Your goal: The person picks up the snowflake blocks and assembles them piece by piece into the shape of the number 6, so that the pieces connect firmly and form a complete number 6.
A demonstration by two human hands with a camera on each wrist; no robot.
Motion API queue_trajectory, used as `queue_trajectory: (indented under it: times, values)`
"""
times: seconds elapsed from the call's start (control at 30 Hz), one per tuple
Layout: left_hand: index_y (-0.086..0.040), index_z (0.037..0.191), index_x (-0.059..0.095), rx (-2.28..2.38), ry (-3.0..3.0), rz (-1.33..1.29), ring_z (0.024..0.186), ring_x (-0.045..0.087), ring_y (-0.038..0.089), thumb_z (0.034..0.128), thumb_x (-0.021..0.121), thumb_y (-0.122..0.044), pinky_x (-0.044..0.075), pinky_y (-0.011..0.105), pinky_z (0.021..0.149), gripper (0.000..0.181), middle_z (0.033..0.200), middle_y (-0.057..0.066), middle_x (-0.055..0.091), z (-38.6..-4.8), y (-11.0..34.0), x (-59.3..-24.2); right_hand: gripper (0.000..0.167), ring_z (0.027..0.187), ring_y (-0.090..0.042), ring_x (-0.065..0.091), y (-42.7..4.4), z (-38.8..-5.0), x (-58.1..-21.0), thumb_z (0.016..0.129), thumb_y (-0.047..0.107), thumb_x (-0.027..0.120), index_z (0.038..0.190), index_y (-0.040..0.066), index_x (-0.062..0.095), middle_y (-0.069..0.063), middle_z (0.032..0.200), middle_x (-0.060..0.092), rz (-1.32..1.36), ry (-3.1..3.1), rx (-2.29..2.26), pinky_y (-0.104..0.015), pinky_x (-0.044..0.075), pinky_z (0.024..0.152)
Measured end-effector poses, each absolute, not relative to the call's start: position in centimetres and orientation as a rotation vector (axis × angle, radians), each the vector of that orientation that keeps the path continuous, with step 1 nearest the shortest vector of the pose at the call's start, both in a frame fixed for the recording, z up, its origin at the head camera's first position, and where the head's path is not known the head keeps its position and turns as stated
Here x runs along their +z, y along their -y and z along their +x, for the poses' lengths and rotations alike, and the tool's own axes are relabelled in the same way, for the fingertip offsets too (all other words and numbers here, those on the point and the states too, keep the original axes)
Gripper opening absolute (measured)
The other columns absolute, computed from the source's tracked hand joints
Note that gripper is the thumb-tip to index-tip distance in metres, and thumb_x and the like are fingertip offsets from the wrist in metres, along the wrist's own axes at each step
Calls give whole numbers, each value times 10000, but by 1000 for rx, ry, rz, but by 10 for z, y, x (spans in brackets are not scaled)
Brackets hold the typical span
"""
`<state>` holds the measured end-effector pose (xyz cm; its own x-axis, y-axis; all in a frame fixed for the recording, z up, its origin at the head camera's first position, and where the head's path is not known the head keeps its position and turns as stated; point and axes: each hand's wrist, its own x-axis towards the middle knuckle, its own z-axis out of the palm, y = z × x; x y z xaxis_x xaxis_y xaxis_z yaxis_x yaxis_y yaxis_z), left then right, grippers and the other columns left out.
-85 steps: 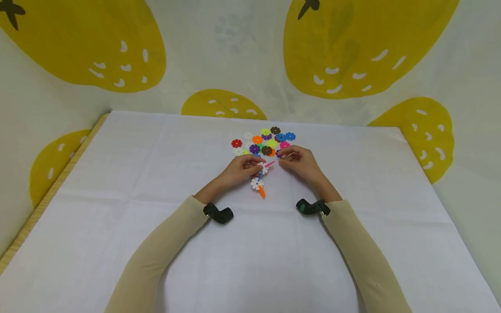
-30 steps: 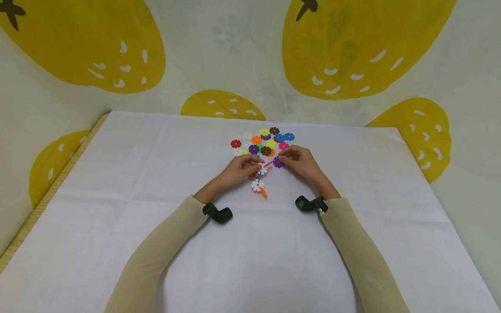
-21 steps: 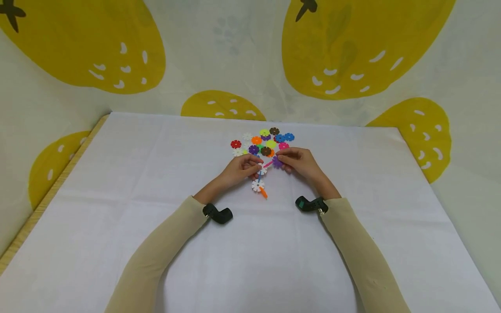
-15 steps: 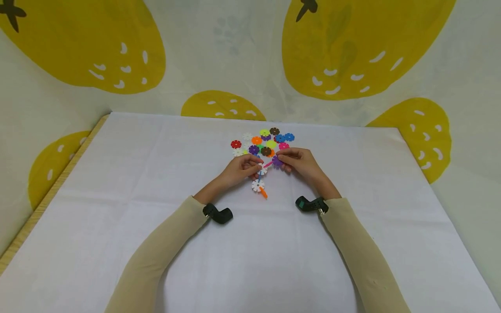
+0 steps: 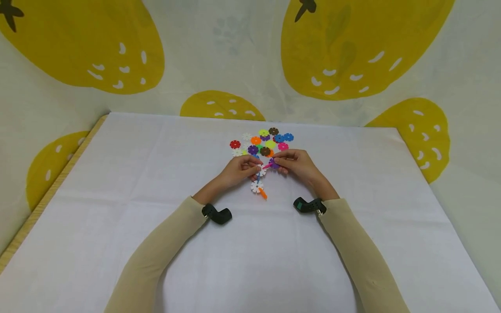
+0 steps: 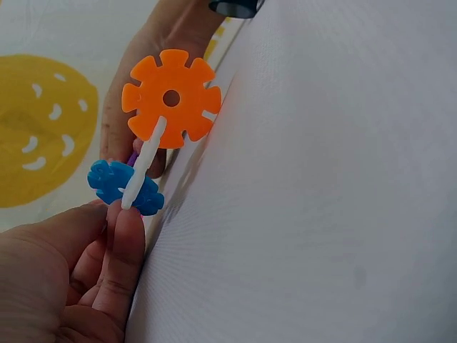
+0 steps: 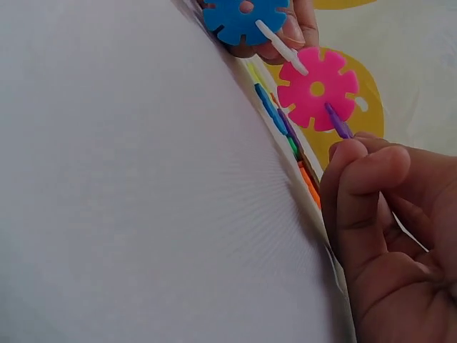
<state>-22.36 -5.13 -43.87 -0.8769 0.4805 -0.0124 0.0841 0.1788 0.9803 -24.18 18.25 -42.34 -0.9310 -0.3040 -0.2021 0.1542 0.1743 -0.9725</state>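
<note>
A chain of slotted plastic snowflake discs hangs between the hands. My left hand (image 5: 240, 169) pinches its upper white disc (image 5: 262, 171). Below that come a blue disc (image 7: 232, 20), a lower white disc (image 6: 146, 164) and an orange disc (image 6: 150, 78) at the end. A pink disc (image 7: 337, 77) juts from the upper white disc towards the right. My right hand (image 5: 299, 165) pinches a purple disc (image 5: 275, 164) between thumb and fingers. In the right wrist view, the purple disc stands edge-on at a slot of the pink one; how deep it sits is unclear.
Several loose discs lie just beyond the hands, among them a red disc (image 5: 235, 144), a brown disc (image 5: 265, 151) and a blue disc (image 5: 288, 137). A white cloth (image 5: 254, 252) covers the table, with a patterned curtain (image 5: 250, 52) behind it.
My right hand has brought the purple disc leftwards, from apart to touching the pink disc, and turned it along the way. The left hand has kept its pinch nearly in place.
</note>
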Motion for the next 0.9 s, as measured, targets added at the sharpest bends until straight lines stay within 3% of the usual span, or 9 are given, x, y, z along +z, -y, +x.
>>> queue_trajectory:
  times: [0.3,0.53,0.9]
  values:
    - [89,1187,590,1761,-2148,514,690,624,109,973,588,-66,556,251,720,263,948,177,663,-222,51,-436,260,605,-105,545,-180,-241,-426,944,127,653,1138,-46,651,-22,784,653,-168,-2093,-1839,-194,475,587]
    - [67,1161,603,1755,-2199,528,702,609,126,989,569,-90,544,249,708,235,958,169,654,-219,51,-438,295,614,-101,572,-180,-240,-427,959,72,611,1216,-74,612,-15,811,671,-181,-2025,-1858,-197,493,608]
    - [33,1214,610,1687,-2273,583,852,619,156,981,592,-134,497,209,731,287,1061,173,669,-221,53,-438,312,671,-134,606,-174,-238,-426,930,105,667,1195,-56,635,-19,866,698,-223,-2068,-1780,-203,525,642]
